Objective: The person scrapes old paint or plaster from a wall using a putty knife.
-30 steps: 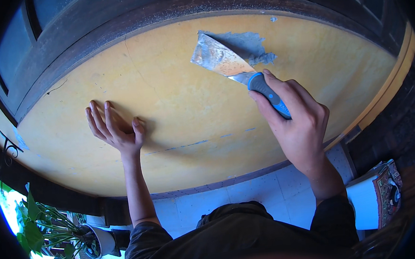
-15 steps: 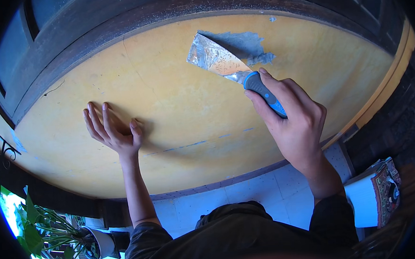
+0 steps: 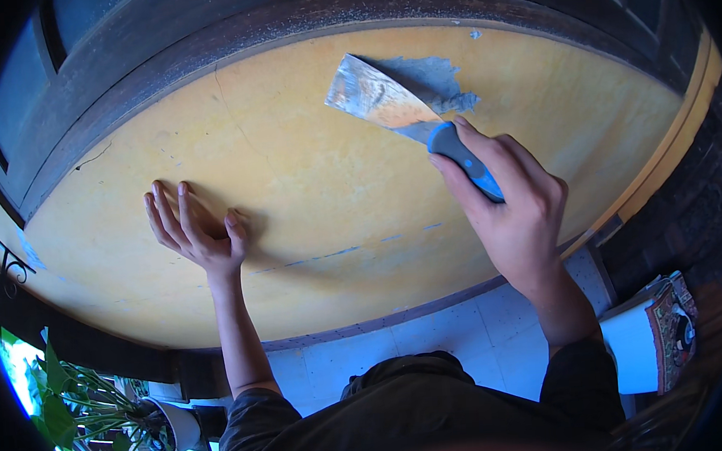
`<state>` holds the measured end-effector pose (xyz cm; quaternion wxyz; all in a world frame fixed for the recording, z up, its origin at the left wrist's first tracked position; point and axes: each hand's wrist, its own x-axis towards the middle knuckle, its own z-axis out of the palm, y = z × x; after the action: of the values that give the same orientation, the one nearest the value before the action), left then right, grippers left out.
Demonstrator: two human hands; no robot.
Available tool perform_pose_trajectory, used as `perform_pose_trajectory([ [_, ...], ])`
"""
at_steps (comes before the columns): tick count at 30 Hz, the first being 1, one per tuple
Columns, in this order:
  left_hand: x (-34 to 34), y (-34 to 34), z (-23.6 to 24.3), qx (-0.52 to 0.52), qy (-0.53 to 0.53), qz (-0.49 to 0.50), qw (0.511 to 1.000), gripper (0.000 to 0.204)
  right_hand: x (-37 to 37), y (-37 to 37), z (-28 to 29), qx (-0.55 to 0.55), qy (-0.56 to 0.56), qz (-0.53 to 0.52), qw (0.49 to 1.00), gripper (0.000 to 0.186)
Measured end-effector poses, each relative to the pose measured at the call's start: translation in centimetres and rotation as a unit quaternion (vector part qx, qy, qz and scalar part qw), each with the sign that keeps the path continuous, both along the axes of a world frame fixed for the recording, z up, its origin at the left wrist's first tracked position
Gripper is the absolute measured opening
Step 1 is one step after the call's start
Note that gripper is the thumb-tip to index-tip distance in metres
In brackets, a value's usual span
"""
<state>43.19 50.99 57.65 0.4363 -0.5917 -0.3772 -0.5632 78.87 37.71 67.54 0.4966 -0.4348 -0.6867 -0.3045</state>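
My right hand (image 3: 518, 195) is wrapped round the grey-and-blue handle of a putty knife (image 3: 391, 104). Its wide, smeared metal blade points up and to the left, against or just off the yellow wall (image 3: 317, 187); I cannot tell which. Behind the blade is a grey patch (image 3: 443, 76) with ragged edges, where the yellow coat is gone. Further left, my left hand (image 3: 203, 231) rests its fingertips on the wall, fingers spread, with nothing in it.
Dark wooden trim (image 3: 282, 23) runs along the wall's top. A potted plant (image 3: 175, 427) stands at the lower left, near a black metal bracket (image 3: 12, 265). Pale floor tiles (image 3: 442, 336) lie below. A white object with a patterned cloth (image 3: 669, 331) is at the lower right.
The putty knife has tilted slightly in my right hand, its handle shifting a little to the right. My left hand has stayed in place.
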Motion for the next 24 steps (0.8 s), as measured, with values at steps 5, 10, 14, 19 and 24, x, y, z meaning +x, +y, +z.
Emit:
perform_pose_trajectory([
  [5, -0.4, -0.4, 0.0, -0.008, 0.0, 0.002, 1.0, 0.065, 0.5, 0.0, -0.6, 0.0, 0.006, 0.005, 1.0, 0.038],
  [10, -0.1, -0.3, 0.3, 0.0, 0.018, 0.007, 1.0, 0.064, -0.4, 0.2, 0.3, -0.011, 0.005, 0.005, 1.0, 0.039],
  [14, -0.4, -0.3, 0.1, 0.0, -0.001, 0.003, 1.0, 0.064, 0.4, -0.2, -0.2, -0.014, -0.01, -0.006, 1.0, 0.04],
  [19, -0.4, -0.1, 0.0, 0.002, -0.001, 0.001, 1.0, 0.063, -0.1, 0.1, 0.4, -0.01, -0.023, -0.008, 1.0, 0.041],
  [24, 0.1, -0.1, 0.0, 0.007, -0.005, 0.002, 1.0, 0.063, 1.3, -0.3, -0.6, -0.015, -0.035, -0.027, 0.999, 0.04],
])
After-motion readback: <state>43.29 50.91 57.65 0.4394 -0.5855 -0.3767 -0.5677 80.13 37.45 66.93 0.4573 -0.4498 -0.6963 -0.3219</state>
